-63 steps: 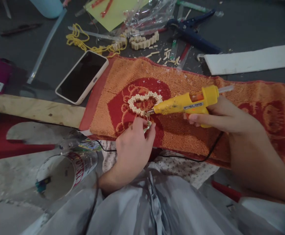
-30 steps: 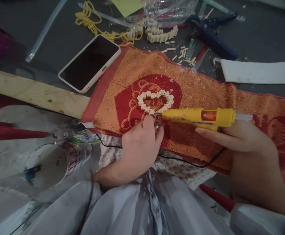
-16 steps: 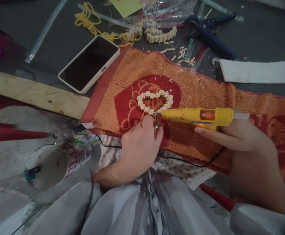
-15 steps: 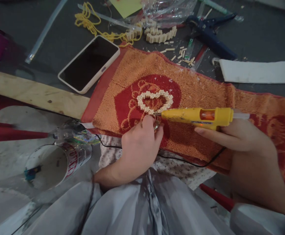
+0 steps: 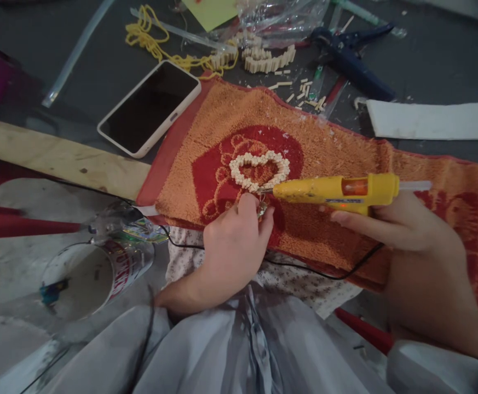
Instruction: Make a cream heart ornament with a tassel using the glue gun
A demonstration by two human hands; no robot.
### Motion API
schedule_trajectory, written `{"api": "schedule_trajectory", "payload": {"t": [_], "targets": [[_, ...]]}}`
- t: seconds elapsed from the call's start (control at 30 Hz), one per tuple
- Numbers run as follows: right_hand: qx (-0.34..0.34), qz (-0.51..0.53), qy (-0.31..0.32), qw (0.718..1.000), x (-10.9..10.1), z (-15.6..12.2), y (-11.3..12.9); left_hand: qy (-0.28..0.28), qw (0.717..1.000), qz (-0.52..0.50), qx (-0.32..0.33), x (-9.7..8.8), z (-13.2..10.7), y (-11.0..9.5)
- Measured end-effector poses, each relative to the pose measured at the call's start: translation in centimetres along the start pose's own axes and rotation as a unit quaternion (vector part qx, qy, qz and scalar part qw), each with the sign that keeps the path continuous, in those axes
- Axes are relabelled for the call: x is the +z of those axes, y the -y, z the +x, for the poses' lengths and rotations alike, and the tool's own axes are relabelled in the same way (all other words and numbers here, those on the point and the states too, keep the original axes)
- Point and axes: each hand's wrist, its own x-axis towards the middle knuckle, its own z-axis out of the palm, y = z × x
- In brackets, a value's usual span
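Note:
A heart-shaped ring of short pale wooden sticks (image 5: pixel 282 172) lies on an orange and red towel (image 5: pixel 329 142). My left hand (image 5: pixel 234 241) is closed at its lower edge, pinching a small shiny metal piece (image 5: pixel 262 208) that looks like a keyring; the fingers hide part of it. My right hand (image 5: pixel 411 224) grips a yellow hot glue gun (image 5: pixel 316 190) from the right, its orange light lit and a clear glue stick (image 5: pixel 415 185) poking out the back. The gun's nozzle (image 5: pixel 265 191) points left, at the heart's bottom tip, just above my left fingertips.
A phone (image 5: pixel 150 106) lies at the towel's left corner. Behind are yellow yarn (image 5: pixel 142 34), more stick shapes (image 5: pixel 269 60), scattered stick bits (image 5: pixel 304 87), a dark blue cutter (image 5: pixel 351 60) and a white strip (image 5: pixel 436 120). A bucket (image 5: pixel 115 271) stands low left; a black cord (image 5: pixel 316 272) crosses below.
The glue gun and my right hand have shifted slightly right, and the gun's back end has risen a little. My left hand stays in place with the metal piece.

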Motion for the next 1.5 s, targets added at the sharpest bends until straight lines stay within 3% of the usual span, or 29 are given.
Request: {"api": "schedule_trajectory", "payload": {"t": [0.17, 0.47, 0.77, 1.5], "targets": [[-0.003, -0.009, 0.013, 1.000, 0.2, 0.5, 0.4, 0.008, 1.000, -0.002, -0.009, 0.0, 0.0, 0.0], [-0.042, -0.040, -0.030, 0.998, -0.1, -0.4, 0.3, 0.023, 1.000, 0.006, -0.019, -0.2, 0.0, -0.2], [-0.065, -0.074, -0.006, 0.995, -0.3, 0.3, 2.2, 0.041, 0.999, -0.001, -0.026, -0.1, -0.1, -0.1], [-0.135, -0.149, -0.009, 0.980, -1.6, 1.2, 5.0, -0.061, 0.998, -0.021, 0.023, 1.5, -0.5, 0.7]]}}
